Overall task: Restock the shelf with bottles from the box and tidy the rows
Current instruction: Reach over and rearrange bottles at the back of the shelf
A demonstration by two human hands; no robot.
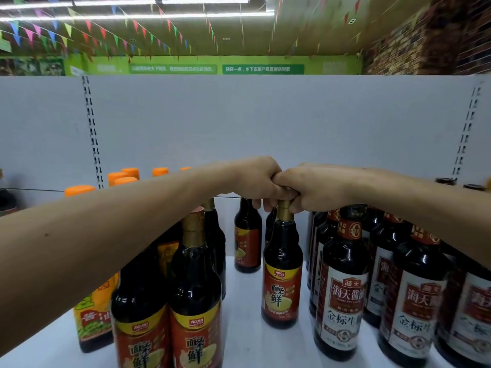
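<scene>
Both arms reach over the white shelf (244, 328). My right hand (313, 187) grips the gold-capped top of a dark sauce bottle (283, 274) with a red and yellow label, standing upright mid-shelf. My left hand (256, 179) is curled right beside it, knuckles touching the right hand, fingers down over the top of another dark bottle (271, 224) behind; that bottle is mostly hidden. A third same-label bottle (248, 240) stands further back to the left. Two more of these bottles (170, 309) stand at the front left under my left forearm.
A row of dark bottles with white and red labels (342, 288) fills the right side. Orange-capped bottles (125, 176) and a yellow-labelled bottle (93, 317) stand at the left. The white back panel (265, 123) closes the shelf behind. No box is in view.
</scene>
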